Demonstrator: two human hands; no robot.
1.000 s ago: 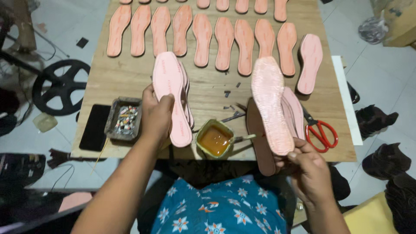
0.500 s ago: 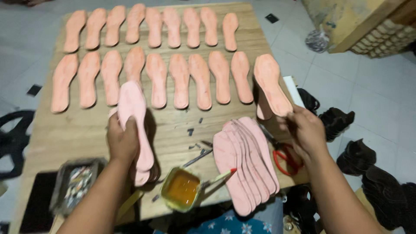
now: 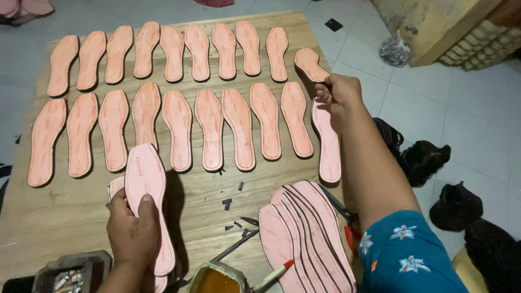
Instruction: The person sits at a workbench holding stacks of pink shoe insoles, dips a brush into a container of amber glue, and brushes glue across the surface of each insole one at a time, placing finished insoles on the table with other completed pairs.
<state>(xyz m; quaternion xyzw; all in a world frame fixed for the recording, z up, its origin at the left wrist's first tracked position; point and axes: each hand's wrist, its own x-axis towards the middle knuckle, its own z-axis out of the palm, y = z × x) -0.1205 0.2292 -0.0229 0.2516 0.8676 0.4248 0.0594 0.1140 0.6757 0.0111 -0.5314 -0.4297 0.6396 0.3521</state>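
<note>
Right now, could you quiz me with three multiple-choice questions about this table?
1. Where is the right hand?
A. over the glue tin
B. at the right end of the rows
C. on the floor

2. What colour are the laid-out soles?
A. blue
B. green
C. pink

3. What is the left hand doing?
A. gripping a sole
B. lying open and empty
C. cutting with scissors

Answers:
1 B: the right hand is by the last soles in the rows.
2 C: all are pale pink.
3 A: the left hand has its fingers wrapped round a sole.
</note>
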